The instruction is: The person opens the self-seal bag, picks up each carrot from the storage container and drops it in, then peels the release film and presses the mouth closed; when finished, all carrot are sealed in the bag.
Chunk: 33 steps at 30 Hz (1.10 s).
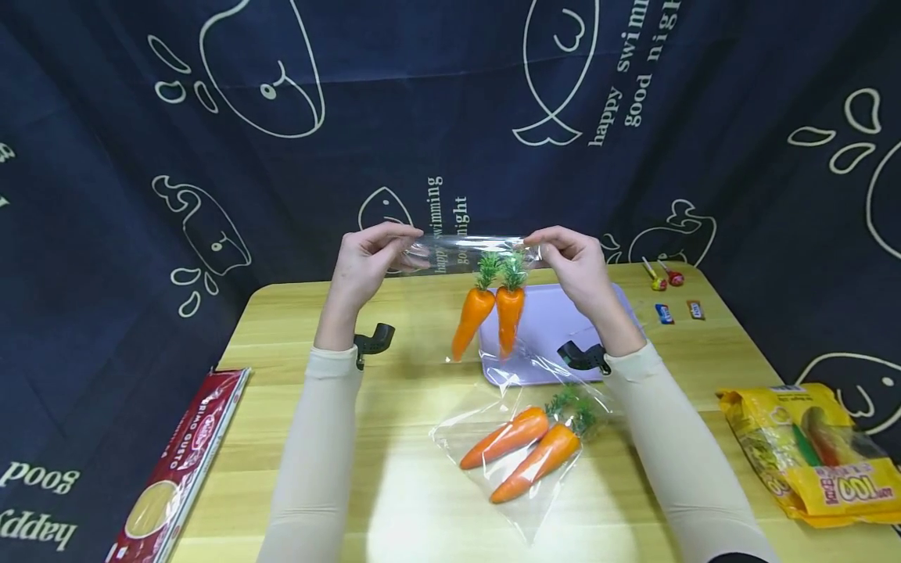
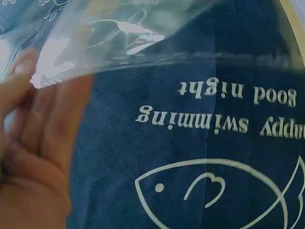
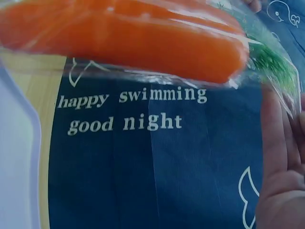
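Raised over the table, a clear plastic bag (image 1: 436, 313) hangs with two toy-like carrots (image 1: 473, 317) inside, green tops upward. My left hand (image 1: 366, 262) pinches the bag's upper left corner between thumb and fingers, seen close in the left wrist view (image 2: 43, 119). At the other upper corner, my right hand (image 1: 573, 266) pinches the plastic; the right wrist view has an orange carrot (image 3: 143, 40) through the film. Below, a second clear bag (image 1: 535, 516) holding two carrots (image 1: 538, 461) lies on the table, nearest to neither hand.
Behind the hanging bag lies a lilac tray (image 1: 556, 313). Two lollipops (image 1: 665, 277) and two small wrapped candies (image 1: 664, 313) are at the back right. A yellow snack bag (image 1: 809, 453) sits at the right edge, a red spaghetti packet (image 1: 179, 469) at the left. A dark curtain (image 1: 436, 102) hangs behind.
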Tool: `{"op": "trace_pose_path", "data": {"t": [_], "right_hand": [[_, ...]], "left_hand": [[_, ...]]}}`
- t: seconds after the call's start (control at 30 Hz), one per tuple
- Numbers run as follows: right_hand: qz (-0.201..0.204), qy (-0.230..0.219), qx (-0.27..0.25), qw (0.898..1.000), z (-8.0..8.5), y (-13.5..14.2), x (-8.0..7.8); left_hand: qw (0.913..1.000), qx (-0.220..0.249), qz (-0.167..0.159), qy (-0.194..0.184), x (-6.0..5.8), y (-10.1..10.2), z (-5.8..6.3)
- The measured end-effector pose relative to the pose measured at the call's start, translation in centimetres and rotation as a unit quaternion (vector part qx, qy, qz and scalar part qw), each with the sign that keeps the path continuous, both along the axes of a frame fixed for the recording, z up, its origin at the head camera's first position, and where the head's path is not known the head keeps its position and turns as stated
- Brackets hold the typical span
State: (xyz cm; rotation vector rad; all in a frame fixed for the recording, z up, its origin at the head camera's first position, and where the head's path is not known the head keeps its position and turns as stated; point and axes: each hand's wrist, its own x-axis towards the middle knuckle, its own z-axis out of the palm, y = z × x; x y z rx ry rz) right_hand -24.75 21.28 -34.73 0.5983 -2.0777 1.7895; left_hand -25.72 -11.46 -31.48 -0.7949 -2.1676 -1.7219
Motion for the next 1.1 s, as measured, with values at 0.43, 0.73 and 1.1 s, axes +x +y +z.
{"op": "trace_pose_path", "data": {"t": [0.43, 0.73, 1.1], "right_hand": [[0.030, 0.046, 0.051, 0.997, 0.4, 1.1, 1.7], [-0.038, 0.100, 0.046, 0.993, -0.7, -0.5, 1.7], [-0.029, 0.116, -0.044, 0.992, 0.5, -2.7, 2.7]], "left_hand": [[0.9921, -0.016, -0.101, -0.072, 0.6, -1.3, 0.0], [0.9964, 0.061, -0.051, -0.028, -0.2, 0.5, -3.0], [0.9935, 0.060, -0.097, -0.007, 1.6, 3.9, -3.9]]}}
